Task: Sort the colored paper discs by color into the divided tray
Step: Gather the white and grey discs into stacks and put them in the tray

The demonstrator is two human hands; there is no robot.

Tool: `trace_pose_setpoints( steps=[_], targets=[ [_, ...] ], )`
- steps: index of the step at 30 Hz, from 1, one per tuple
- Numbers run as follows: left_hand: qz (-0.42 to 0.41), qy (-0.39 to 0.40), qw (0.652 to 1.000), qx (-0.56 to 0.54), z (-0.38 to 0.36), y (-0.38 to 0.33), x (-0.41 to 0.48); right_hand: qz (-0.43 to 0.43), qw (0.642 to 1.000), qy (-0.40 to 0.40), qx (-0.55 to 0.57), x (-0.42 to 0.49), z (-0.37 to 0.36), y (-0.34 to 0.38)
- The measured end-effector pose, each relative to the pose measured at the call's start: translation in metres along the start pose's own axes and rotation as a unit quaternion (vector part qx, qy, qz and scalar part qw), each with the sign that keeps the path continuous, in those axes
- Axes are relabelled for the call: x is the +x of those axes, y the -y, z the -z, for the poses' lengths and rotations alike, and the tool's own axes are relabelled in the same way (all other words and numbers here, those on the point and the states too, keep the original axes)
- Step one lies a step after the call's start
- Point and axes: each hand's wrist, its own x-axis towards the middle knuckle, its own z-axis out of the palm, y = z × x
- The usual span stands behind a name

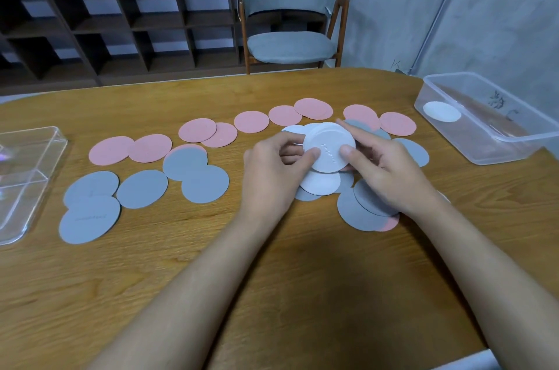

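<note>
Both bare forearms are reaching in over the wooden table (272,263). Left hand (272,176) and right hand (384,170) are pinching a white disc (328,145) by its edges, above more white ones, with pink discs (251,121) and grey discs (142,188) lying around. One white disc (441,111) is sitting in the right-hand clear tub (496,145); a clear tray (18,188) is waiting far left.

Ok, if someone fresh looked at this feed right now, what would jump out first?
Both hands, left hand and right hand, pinching a white disc at mid-table. Around them lie pink discs in a far row and grey discs nearer. At far right, a clear container holds one white disc.
</note>
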Motion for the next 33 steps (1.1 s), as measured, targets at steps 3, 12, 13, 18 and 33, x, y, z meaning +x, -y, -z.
trace_pose_setpoints(
  steps=[3, 12, 13, 18, 33],
  targets=[
    [-0.023, 0.024, 0.999, 0.017, -0.002, 0.0, -0.002, 0.029, 0.993, -0.011, -0.111, 0.001, 0.001, -0.004],
    [-0.131, 0.18, 0.935, 0.277, 0.007, 0.004, -0.003, 0.016, 0.985, -0.09, -0.149, 0.006, 0.01, -0.007],
    [-0.142, 0.19, 0.928, 0.287, 0.009, 0.006, -0.003, 0.012, 0.984, -0.093, -0.152, 0.006, 0.01, -0.007],
    [-0.195, 0.21, 0.903, 0.319, 0.018, 0.007, 0.0, 0.008, 0.981, -0.079, -0.178, 0.007, 0.01, -0.009],
    [-0.094, 0.038, 0.994, 0.03, 0.011, 0.001, 0.002, -0.006, 0.996, -0.041, -0.078, 0.004, 0.005, -0.006]
  ],
)
